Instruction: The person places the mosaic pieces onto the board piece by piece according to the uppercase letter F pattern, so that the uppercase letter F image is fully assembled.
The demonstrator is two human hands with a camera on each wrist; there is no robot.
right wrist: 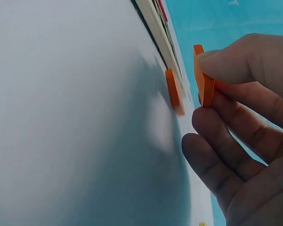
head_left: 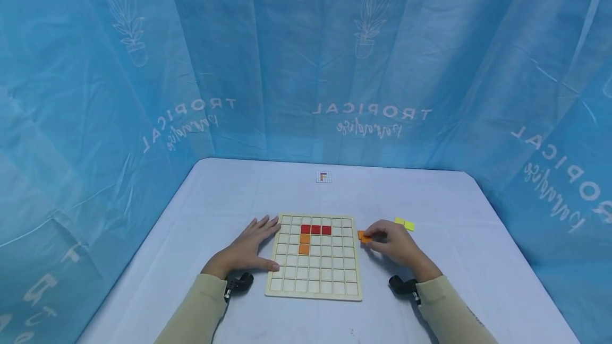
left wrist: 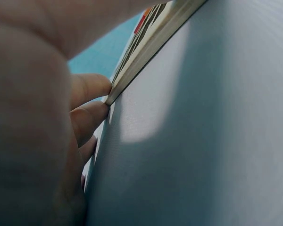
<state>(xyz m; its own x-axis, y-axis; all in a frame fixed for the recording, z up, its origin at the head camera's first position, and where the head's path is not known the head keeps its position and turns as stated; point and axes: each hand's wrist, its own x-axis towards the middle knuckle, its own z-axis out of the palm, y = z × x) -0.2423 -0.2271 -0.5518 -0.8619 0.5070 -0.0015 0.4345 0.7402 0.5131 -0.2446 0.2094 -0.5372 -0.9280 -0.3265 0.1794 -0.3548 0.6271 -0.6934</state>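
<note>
Beside board, right hand (head_left: 399, 246): pinches orange tile (right wrist: 203, 75); second orange tile (right wrist: 173, 90) just beyond fingertips.
Left hand (head_left: 248, 248): flat, fingers straight, touching board (head_left: 314, 256) edge.

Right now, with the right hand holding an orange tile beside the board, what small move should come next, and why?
Probably carry the orange tile, pinched by the right hand, leftward over the wooden grid board to the empty cell below the two orange tiles. They form a column under the three red tiles, and the left hand steadies the board's edge.
</note>
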